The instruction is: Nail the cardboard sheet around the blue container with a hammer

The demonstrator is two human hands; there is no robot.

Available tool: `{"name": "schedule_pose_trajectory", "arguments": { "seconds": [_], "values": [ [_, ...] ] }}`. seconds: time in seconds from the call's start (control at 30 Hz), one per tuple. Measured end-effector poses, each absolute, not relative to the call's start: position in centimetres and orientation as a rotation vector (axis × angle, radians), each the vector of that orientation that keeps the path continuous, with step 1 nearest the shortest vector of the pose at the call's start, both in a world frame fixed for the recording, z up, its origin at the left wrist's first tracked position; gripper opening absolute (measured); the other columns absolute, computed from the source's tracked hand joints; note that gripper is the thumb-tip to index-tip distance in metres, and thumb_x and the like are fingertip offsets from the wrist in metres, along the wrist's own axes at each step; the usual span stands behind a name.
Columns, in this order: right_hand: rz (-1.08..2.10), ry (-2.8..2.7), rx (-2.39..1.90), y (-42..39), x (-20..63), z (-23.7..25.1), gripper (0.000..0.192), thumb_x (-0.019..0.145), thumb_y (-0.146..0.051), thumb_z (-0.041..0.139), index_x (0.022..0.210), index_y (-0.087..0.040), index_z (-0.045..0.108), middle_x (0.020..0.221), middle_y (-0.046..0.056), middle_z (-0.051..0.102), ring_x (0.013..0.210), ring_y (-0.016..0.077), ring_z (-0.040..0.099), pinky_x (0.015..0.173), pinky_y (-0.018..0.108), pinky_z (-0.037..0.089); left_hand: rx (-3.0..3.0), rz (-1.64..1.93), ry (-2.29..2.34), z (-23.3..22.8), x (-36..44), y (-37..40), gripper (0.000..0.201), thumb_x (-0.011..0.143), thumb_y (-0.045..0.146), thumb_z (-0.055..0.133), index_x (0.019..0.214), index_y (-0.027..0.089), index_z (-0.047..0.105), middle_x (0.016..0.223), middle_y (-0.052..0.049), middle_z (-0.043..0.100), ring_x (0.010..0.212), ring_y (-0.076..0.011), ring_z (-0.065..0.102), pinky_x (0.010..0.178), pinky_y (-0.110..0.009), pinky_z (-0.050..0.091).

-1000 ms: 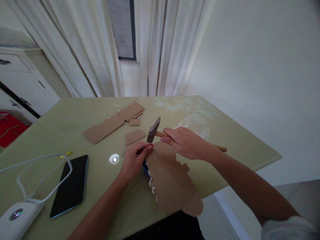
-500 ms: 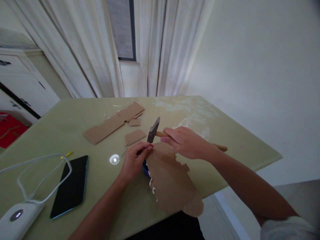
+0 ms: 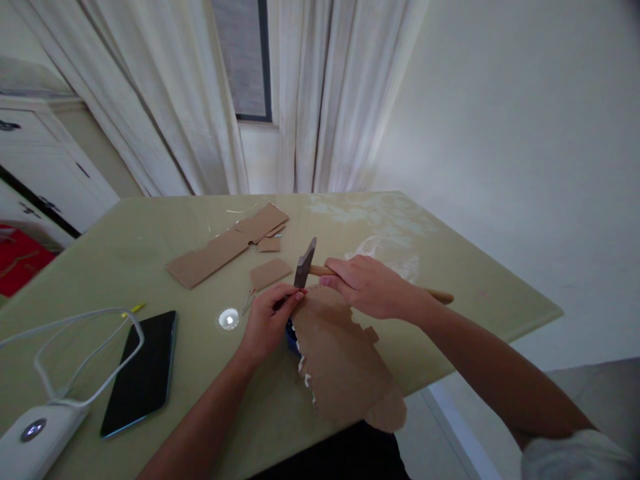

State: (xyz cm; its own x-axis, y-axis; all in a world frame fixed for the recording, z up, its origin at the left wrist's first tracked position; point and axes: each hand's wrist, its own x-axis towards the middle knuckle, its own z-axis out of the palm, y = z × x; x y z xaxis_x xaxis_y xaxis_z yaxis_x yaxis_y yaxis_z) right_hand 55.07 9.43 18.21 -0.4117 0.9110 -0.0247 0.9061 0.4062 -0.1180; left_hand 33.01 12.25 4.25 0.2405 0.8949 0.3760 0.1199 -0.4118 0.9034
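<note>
My right hand (image 3: pixel 363 285) is wrapped round the wooden handle of a hammer (image 3: pixel 305 263). Its metal head is down at the fingertips of my left hand (image 3: pixel 270 317). Those fingers pinch a small nail, mostly hidden by them, at the far left corner of a cut cardboard piece (image 3: pixel 345 360). A row of small holes runs along the cardboard's far edge, and white cord is laced down its left side. Under the cardboard, a blue round object (image 3: pixel 293 339) shows only in part.
Cardboard strips (image 3: pixel 225 250) and a smaller cardboard scrap (image 3: pixel 271 273) lie behind my hands. Thin nails (image 3: pixel 249 301) rest beside my left hand. To the left are a black tablet (image 3: pixel 143 373), a white cable (image 3: pixel 90 353) and a white device (image 3: pixel 45 433). Clear plastic (image 3: pixel 407 260) lies behind my right hand.
The hammer head has dropped slightly and shifted a little left, onto the spot at my left fingertips. My left hand and the cardboard have hardly moved.
</note>
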Motion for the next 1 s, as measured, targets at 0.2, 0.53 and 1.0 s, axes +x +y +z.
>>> {"name": "schedule_pose_trajectory", "arguments": {
  "seconds": [0.2, 0.53, 1.0],
  "values": [
    [0.166, -2.572, -1.677, 9.35, 54.94, 18.35, 0.037, 0.115, -0.047, 0.041, 0.102, -0.019, 0.062, 0.083, 0.006, 0.071, 0.077, 0.0212, 0.062, 0.066, 0.033, 0.026, 1.727, 1.241, 0.928, 4.18, 32.96, 12.28, 0.014, 0.097, 0.032, 0.072, 0.094, 0.024, 0.083, 0.095, -0.003, 0.083, 0.087, -0.0202, 0.075, 0.079, -0.028, 0.057],
    [0.152, -2.557, -1.681, 9.32, 54.91, 18.25, 0.037, 0.115, -0.046, 0.041, 0.100, -0.020, 0.061, 0.083, 0.006, 0.071, 0.075, 0.0199, 0.061, 0.065, 0.033, 0.024, 1.723, 1.237, 0.931, 4.10, 33.01, 12.30, 0.015, 0.097, 0.033, 0.072, 0.095, 0.023, 0.083, 0.097, -0.004, 0.083, 0.089, -0.0204, 0.076, 0.079, -0.028, 0.058],
    [0.141, -2.597, -1.708, 9.40, 54.92, 18.23, 0.038, 0.115, -0.048, 0.041, 0.100, -0.020, 0.062, 0.084, 0.006, 0.072, 0.077, 0.0212, 0.064, 0.065, 0.033, 0.025, 1.681, 1.223, 0.939, 4.02, 33.07, 12.34, 0.016, 0.096, 0.035, 0.072, 0.093, 0.023, 0.084, 0.097, -0.003, 0.083, 0.089, -0.0210, 0.075, 0.078, -0.028, 0.058]
  ]
}}
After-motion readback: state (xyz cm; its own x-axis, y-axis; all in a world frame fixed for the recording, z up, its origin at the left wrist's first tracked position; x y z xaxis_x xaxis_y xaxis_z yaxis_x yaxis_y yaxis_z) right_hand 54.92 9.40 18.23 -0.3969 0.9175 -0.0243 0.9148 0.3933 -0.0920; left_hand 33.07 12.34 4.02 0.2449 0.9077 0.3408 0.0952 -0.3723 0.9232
